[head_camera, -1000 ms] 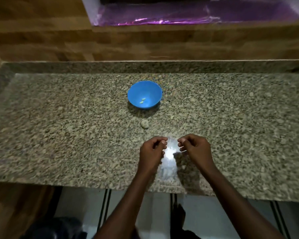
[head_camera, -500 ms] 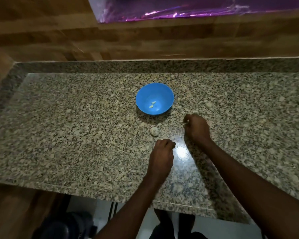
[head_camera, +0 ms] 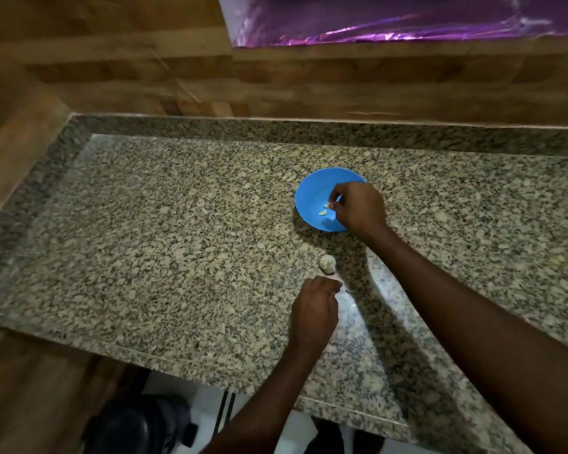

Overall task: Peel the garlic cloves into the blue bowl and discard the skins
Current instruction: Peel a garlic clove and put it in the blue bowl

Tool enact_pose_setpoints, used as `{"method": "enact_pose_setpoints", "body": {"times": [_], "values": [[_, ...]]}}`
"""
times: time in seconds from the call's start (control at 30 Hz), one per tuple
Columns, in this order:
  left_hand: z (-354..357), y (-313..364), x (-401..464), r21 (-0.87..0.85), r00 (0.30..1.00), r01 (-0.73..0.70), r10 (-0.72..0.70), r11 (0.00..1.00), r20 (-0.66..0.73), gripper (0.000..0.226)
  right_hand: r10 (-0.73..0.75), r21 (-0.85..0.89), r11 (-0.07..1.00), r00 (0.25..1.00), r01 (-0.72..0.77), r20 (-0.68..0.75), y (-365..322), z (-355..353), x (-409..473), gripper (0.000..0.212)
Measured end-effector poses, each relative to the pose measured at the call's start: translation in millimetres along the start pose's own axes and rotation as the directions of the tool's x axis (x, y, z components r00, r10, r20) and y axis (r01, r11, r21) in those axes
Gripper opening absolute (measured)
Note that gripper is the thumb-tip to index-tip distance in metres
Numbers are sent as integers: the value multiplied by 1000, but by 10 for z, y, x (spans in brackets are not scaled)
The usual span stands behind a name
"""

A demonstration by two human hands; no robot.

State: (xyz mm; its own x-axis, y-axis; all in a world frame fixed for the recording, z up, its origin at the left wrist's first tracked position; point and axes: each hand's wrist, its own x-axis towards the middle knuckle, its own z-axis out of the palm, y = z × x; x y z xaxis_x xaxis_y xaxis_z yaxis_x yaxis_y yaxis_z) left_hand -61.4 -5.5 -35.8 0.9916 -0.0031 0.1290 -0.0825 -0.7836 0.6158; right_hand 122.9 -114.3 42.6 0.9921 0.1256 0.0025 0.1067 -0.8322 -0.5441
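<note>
On the speckled granite tabletop [head_camera: 177, 224], the right hand [head_camera: 358, 209] pinches a peeled clove over the blue bowl [head_camera: 312, 191]; the left hand [head_camera: 313, 311], curled, seemingly holds skin near the garlic head [head_camera: 327, 264]. A careless release could bounce the clove out.

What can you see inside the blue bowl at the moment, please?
Inside the blue bowl lie two pale peeled cloves. The right hand reaches over the rim, fingertips by the cloves, and covers the bowl's right side; anything pinched or lying there cannot be seen.
</note>
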Motion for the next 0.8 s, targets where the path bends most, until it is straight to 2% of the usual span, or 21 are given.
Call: {"method": "enact_pose_setpoints", "body": {"times": [0.1, 0.17, 0.23, 0.37, 0.43, 0.5, 0.57, 0.63, 0.73, 0.8], "values": [[8, -84, 23, -47, 996, 84, -82, 995, 37, 28, 18, 49, 999, 999, -16, -32, 39, -37, -128, 20], [11, -81, 47, -60, 989, 98, -91, 993, 115, 31, 40, 85, 996, 992, -29, -119, 116, -98, -391, 10], [38, -38, 82, -48, 985, 71, -62, 996, 163, 36, 82, 75, 995, 988, -73, -134, 245, -106, -743, 2], [121, 110, 177, 27, 988, 39, -42, 999, 146, 11, 240, 72, 966, 963, -249, 120, 507, 94, -1339, 8], [162, 157, 230, 17, 982, 68, -70, 998, 173, 5, 274, 108, 948, 941, -299, 198, 587, 185, -1477, 7], [205, 218, 253, -32, 975, 100, -92, 994, 200, 8, 317, 204, 912, 928, -355, 196, 626, 175, -1536, 5], [238, 281, 243, -101, 971, 136, -112, 986, 210, 11, 399, 355, 818, 892, -452, 214, 661, 119, -1587, 12], [253, 326, 225, -145, 969, 159, -127, 977, 210, 11, 441, 425, 749, 861, -508, 252, 682, 85, -1648, 18], [282, 350, 229, -89, 975, 117, -97, 989, 202, 12, 441, 383, 782, 870, -492, 218, 726, 97, -1706, 26], [290, 374, 240, -38, 969, 118, -107, 992, 221, 12, 425, 357, 808, 884, -468, 196, 720, 103, -1724, 24]]}}
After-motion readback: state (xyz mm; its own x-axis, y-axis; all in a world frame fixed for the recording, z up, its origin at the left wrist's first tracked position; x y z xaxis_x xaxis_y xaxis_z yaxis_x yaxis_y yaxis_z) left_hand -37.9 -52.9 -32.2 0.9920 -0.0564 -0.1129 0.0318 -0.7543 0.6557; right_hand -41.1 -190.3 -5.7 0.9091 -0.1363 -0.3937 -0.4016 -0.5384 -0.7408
